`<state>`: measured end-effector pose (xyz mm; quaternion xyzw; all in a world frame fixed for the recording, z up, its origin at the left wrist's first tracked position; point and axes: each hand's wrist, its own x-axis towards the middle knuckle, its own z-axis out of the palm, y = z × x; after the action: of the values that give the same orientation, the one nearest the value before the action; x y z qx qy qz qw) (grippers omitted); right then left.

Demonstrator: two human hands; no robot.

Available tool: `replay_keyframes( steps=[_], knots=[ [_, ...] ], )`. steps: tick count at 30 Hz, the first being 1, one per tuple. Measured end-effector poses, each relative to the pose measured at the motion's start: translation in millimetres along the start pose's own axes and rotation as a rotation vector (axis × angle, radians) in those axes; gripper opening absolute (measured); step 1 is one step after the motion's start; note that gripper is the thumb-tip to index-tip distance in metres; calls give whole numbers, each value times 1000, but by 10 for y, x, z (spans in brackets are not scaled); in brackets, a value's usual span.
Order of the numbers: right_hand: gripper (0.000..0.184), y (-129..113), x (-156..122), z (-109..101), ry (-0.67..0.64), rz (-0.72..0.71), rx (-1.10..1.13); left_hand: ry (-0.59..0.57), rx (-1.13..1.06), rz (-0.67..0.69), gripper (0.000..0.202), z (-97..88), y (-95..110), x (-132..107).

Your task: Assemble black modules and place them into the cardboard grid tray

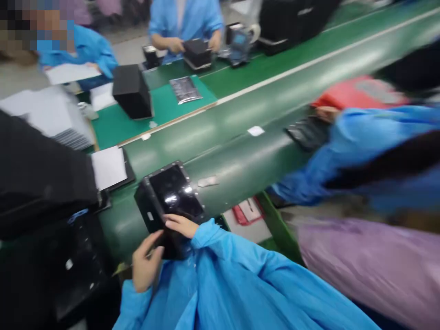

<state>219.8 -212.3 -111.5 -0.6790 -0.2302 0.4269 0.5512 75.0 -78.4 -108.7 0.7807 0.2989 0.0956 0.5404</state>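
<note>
A glossy black box point(177, 190), with small bright dots along its edges, rests tilted on the green conveyor belt point(240, 165) close to my body. My right hand point(181, 225) lies across its near part, fingers stretched out over the black surface. Beside the box's near left corner is my left hand point(147, 261), its thumb and fingers apart with a gap between them. Whether its fingertips touch the box I cannot tell. Just right of the box a small flat greyish piece point(208, 181) lies on the belt.
Large black boxes point(41, 178) are stacked at my left, near a white sheet point(109, 167). Across the belt, a person handles a dark box point(197, 52). Another black box point(132, 90) stands on a green mat. At right, a person in a blue sleeve point(343, 146) reaches over the belt.
</note>
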Motion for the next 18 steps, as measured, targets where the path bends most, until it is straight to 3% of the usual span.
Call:
replay_keyframes(
  steps=[1, 3, 7, 10, 14, 18],
  knots=[
    [56, 28, 13, -11, 8, -4, 101, -82, 85, 112, 43, 127, 152, -60],
    [59, 107, 4, -119, 46, 2, 208, -106, 264, 246, 37, 395, 356, -122],
    [62, 255, -16, -505, 36, 22, 291, -35, 489, 249, 34, 738, 439, -212],
    [62, 278, 57, -729, 59, 67, 325, -14, 554, 238, 32, 833, 455, -313],
    [65, 277, 209, -877, 88, 103, 299, 57, 552, 239, 29, 890, 511, -363],
    [62, 369, 123, -1113, 135, 77, 230, 100, 568, 190, 31, 867, 444, -399]
  ],
)
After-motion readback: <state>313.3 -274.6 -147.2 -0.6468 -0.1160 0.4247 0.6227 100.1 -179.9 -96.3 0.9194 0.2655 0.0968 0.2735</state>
